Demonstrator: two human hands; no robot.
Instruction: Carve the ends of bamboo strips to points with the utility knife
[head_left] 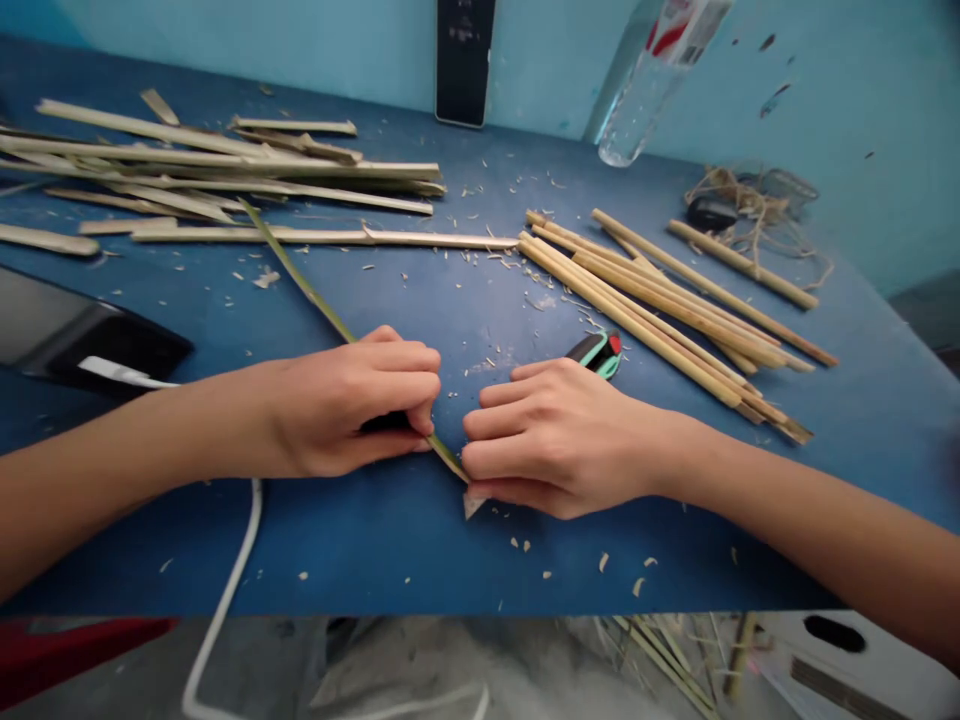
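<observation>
A long thin green bamboo strip (300,280) runs diagonally across the blue table (390,540) from upper left toward the middle. My left hand (352,405) is closed around the strip, with something dark under the fingers that I cannot make out. My right hand (555,435) is closed in a fist on the strip's near end, where a pale tip pokes out below. A green, black and red utility knife (598,352) lies just behind my right hand.
Split bamboo pieces (225,180) are piled at the back left. Round bamboo sticks (660,300) lie at the right. A clear bottle (645,90), a black phone (463,60), tangled twine (750,200), a dark device (82,345) and a white cable (225,610) are nearby. Shavings litter the table.
</observation>
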